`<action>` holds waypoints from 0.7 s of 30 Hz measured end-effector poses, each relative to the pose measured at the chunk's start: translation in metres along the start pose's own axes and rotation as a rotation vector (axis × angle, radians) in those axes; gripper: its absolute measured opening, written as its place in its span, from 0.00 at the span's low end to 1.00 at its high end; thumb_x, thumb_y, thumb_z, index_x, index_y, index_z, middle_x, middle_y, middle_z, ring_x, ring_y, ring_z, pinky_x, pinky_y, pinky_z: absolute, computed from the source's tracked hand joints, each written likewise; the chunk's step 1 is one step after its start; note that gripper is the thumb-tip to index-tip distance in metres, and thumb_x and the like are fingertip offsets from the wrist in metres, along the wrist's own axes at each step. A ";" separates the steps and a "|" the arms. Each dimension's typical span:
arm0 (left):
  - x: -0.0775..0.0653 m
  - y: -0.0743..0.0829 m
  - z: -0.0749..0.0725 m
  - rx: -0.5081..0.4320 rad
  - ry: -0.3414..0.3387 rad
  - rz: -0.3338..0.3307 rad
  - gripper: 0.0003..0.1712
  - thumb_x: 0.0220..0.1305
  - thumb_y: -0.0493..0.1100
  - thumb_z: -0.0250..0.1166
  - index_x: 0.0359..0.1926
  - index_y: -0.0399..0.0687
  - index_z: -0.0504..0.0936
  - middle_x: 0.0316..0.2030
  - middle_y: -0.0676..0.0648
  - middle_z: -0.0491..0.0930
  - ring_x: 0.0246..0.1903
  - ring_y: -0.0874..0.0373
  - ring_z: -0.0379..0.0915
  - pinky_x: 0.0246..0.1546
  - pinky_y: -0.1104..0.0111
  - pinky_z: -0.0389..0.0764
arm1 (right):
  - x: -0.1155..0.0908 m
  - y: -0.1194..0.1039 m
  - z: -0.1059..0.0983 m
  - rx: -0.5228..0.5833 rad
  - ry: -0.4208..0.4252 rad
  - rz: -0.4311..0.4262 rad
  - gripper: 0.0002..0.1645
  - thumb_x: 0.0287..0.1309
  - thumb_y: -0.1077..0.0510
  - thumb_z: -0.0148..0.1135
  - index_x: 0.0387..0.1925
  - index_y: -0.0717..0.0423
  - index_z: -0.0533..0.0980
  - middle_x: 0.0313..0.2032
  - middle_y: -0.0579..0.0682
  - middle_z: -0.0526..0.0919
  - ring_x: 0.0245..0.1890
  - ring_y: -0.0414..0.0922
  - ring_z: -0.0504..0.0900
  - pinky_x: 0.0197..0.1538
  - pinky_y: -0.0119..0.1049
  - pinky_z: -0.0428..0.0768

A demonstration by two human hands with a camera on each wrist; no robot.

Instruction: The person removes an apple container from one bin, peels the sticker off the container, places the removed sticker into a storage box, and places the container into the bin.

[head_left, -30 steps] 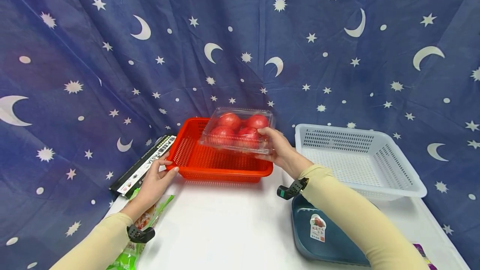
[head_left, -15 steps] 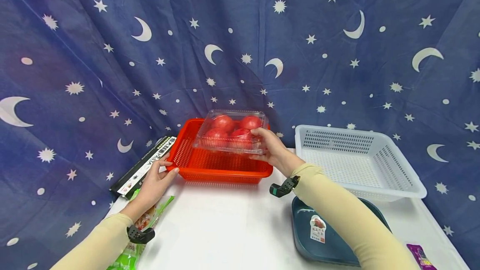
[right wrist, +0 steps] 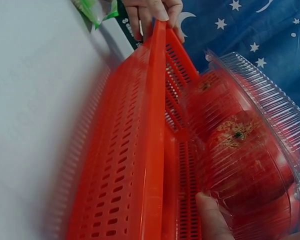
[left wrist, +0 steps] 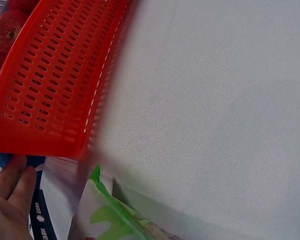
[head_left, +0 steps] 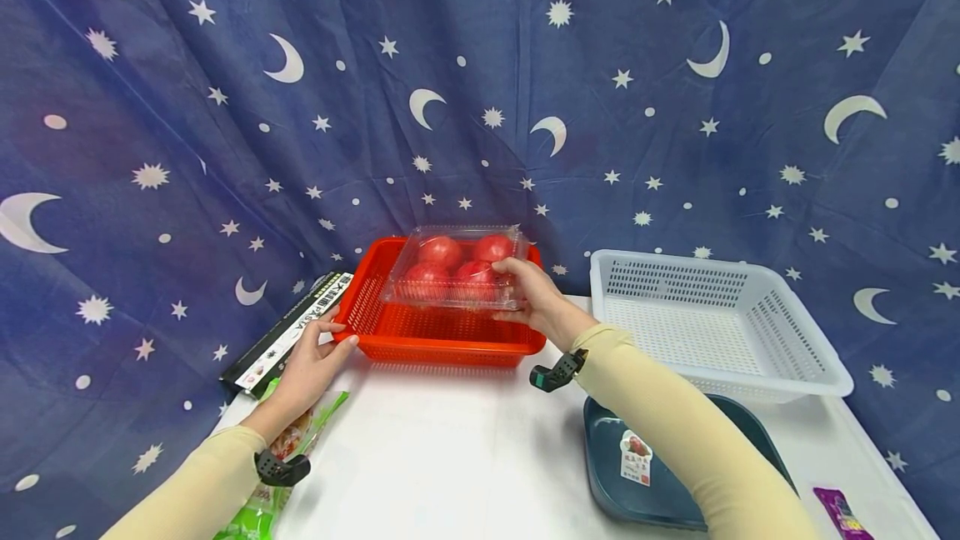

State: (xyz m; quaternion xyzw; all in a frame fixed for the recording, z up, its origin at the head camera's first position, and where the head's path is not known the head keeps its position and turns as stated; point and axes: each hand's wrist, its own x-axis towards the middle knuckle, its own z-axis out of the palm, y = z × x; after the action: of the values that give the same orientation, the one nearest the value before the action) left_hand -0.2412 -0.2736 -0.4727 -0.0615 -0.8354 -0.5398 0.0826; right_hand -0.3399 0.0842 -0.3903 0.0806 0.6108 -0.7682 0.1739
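In the head view my right hand grips the right end of a clear plastic clamshell box, thumb above and fingers below. Several red apples show through its lid. The box is tilted over the red plastic basket, inside its rim as seen from above; whether it touches the bottom I cannot tell. At the basket's front left corner my left hand pinches the rim. The right wrist view shows that hand's thumb on top of the rim.
Left of the basket lie a black pasta box and a green food bag. A white perforated basket stands at the right. Nearer are a dark teal bin and a purple packet. A starry blue curtain hangs behind.
The right hand has carried the clamshell box of apples left and slightly lower over the red basket. My left hand has stayed on the basket's corner.
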 end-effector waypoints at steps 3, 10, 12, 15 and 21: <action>0.001 -0.004 0.000 -0.003 -0.002 0.002 0.29 0.74 0.47 0.64 0.63 0.32 0.63 0.80 0.41 0.49 0.58 0.35 0.77 0.47 0.83 0.75 | 0.001 0.002 0.001 -0.005 0.001 0.005 0.38 0.58 0.47 0.68 0.68 0.46 0.65 0.62 0.57 0.74 0.58 0.57 0.75 0.49 0.55 0.84; 0.001 -0.004 0.000 -0.016 -0.005 0.017 0.29 0.74 0.47 0.65 0.63 0.33 0.64 0.80 0.41 0.49 0.59 0.35 0.76 0.47 0.82 0.76 | 0.005 0.004 0.005 -0.012 -0.001 0.006 0.37 0.60 0.46 0.67 0.68 0.47 0.65 0.60 0.57 0.74 0.56 0.56 0.76 0.50 0.56 0.84; 0.001 -0.003 0.000 -0.014 -0.005 0.014 0.29 0.74 0.47 0.65 0.63 0.34 0.64 0.80 0.41 0.49 0.59 0.35 0.76 0.47 0.82 0.76 | 0.006 0.005 0.006 -0.018 -0.001 0.008 0.37 0.60 0.46 0.67 0.68 0.47 0.65 0.60 0.57 0.74 0.55 0.56 0.77 0.51 0.56 0.83; 0.000 -0.002 0.001 -0.007 0.000 0.008 0.29 0.73 0.48 0.65 0.63 0.34 0.64 0.80 0.42 0.49 0.58 0.36 0.77 0.47 0.81 0.77 | 0.007 0.007 0.008 -0.021 0.002 0.012 0.36 0.60 0.47 0.68 0.67 0.47 0.66 0.60 0.57 0.75 0.56 0.56 0.77 0.51 0.56 0.83; 0.000 -0.003 0.001 0.003 0.008 -0.001 0.30 0.73 0.49 0.65 0.62 0.34 0.65 0.80 0.43 0.50 0.57 0.36 0.78 0.47 0.81 0.77 | 0.011 0.012 0.010 -0.029 0.001 0.018 0.39 0.58 0.48 0.69 0.68 0.48 0.66 0.61 0.57 0.74 0.58 0.58 0.75 0.50 0.56 0.84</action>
State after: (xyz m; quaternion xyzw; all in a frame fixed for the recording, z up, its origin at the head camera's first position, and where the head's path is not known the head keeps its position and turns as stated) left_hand -0.2416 -0.2743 -0.4756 -0.0589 -0.8358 -0.5391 0.0858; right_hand -0.3446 0.0702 -0.4020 0.0841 0.6213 -0.7575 0.1817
